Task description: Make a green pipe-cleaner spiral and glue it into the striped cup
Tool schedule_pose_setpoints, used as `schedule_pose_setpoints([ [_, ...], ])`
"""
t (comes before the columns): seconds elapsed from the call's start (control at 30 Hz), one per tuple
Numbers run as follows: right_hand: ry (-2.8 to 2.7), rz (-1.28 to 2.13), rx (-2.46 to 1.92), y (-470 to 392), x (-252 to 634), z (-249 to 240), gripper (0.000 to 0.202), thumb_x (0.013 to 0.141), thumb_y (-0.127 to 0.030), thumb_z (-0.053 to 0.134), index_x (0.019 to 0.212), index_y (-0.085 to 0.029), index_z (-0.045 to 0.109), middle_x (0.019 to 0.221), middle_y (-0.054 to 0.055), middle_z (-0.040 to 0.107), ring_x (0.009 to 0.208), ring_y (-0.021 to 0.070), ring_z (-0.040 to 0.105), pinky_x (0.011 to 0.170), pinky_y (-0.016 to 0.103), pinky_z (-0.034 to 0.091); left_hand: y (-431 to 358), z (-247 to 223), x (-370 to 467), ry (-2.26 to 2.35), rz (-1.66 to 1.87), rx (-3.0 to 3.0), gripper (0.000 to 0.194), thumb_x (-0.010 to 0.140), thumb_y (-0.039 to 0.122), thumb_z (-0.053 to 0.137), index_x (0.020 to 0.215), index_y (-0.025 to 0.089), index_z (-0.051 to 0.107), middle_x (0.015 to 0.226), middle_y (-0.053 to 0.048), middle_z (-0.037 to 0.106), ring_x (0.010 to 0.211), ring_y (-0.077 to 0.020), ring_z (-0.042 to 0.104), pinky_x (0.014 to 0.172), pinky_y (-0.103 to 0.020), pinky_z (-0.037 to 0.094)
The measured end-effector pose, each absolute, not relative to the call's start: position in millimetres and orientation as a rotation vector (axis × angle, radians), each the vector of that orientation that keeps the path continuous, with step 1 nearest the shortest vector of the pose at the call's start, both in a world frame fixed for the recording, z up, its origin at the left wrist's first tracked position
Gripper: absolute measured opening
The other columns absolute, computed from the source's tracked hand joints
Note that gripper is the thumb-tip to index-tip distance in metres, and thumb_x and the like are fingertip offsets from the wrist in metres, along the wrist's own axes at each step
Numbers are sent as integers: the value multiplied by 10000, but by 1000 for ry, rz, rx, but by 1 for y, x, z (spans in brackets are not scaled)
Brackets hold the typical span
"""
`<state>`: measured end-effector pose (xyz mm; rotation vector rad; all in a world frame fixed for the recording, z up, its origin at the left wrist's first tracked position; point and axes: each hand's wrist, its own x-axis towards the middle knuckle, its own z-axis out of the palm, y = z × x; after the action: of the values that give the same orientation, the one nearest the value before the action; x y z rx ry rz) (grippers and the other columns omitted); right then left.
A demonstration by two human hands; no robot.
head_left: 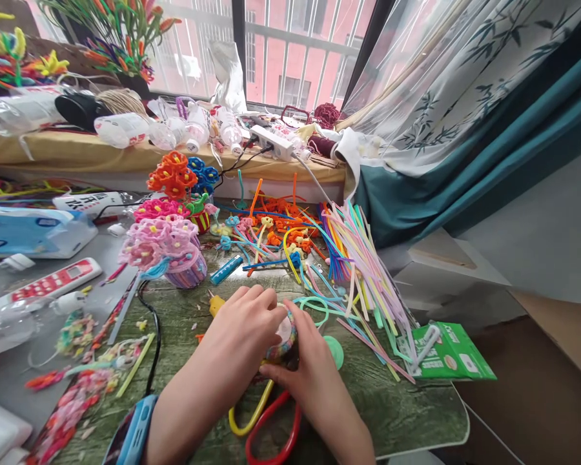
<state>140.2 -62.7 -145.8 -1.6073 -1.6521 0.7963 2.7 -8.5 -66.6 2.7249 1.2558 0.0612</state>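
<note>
Cup, small and round with a pale face and a fuzzy multicoloured rim, is held between your two hands just above the table, near its front edge. Its pale round face is turned upward and towards your head. The long axis cannot be established, since your fingers cover most of the wall.

Your left hand is curled, knuckles up, with its fingers bent in over the cup's left side. Your right hand stands partly open, fingers and thumb set around the right side of the cup. Whether the left thumb bears on it cannot be told.

Nearest you, a yellow loop and a red loop lie below the cup, partly hidden by your hands. A green disc sits just beside your right hand. Beyond, flowers in a striped pot stand left; loose stems lie right, reaching a green packet.
</note>
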Motion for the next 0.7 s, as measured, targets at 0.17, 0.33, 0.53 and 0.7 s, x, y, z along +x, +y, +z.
schedule_pose_setpoints([
  [0.17, -1541, 788, -1567, -60, 130, -164, 872, 664, -114, 764, 1451, -243, 410, 1412, 98, 584, 1311, 287, 561, 1069, 427, 485, -7, -69, 2, 1197, 26, 2657, 140, 848, 88, 659, 878, 192, 747, 901, -43, 711, 814, -223, 658, 733, -332, 490],
  [0.33, -1508, 852, -1514, -55, 130, -161, 801, 659, -88, 723, 1407, -203, 460, 1370, 99, 617, 1281, 271, 583, 1051, 395, 498, -4, -65, 3, 1117, 21, 2683, 245, 783, -12, 654, 862, 197, 756, 942, -42, 731, 826, -212, 679, 716, -298, 492],
  [0.53, -1490, 883, -1488, -53, 131, -160, 802, 637, -85, 718, 1394, -214, 487, 1352, 99, 632, 1263, 282, 598, 1046, 414, 500, -6, -65, 7, 1148, -110, 2726, 221, 783, 18, 647, 874, 192, 749, 914, -54, 711, 743, -216, 681, 656, -304, 483],
  [0.7, -1494, 848, -1477, -53, 131, -163, 783, 641, -92, 718, 1383, -216, 503, 1337, 99, 644, 1253, 283, 609, 1040, 413, 506, -9, -63, 12, 1174, -246, 2741, 208, 837, 32, 597, 858, 187, 733, 951, -60, 706, 757, -210, 675, 673, -305, 487],
])
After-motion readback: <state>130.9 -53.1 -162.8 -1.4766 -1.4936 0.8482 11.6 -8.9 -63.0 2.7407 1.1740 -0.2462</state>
